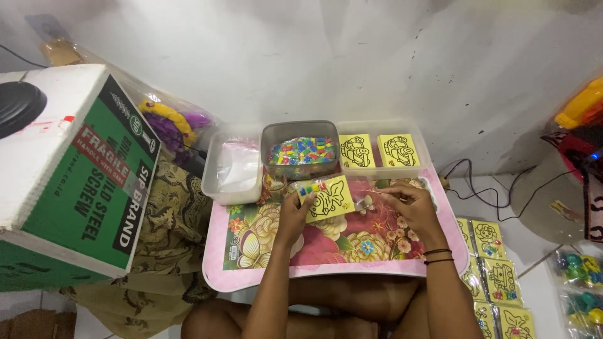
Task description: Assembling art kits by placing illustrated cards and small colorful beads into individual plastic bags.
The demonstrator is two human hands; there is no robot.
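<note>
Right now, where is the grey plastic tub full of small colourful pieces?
The grey plastic tub of colourful pieces stands at the far edge of the pink floral tray table, between a clear tub and the clear tub holding yellow cards.

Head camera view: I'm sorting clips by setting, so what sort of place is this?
Probably a room at home used for small packing work, done seated on a tiled floor. A low flowered lap table, tubs of coloured bits and yellow picture cards, and bagged cards alongside suggest it.

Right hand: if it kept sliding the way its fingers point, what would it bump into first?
The right hand points left, so it would probably meet the yellow picture card first, which the left hand holds over the flowery tray. Depth is hard to judge.
</note>
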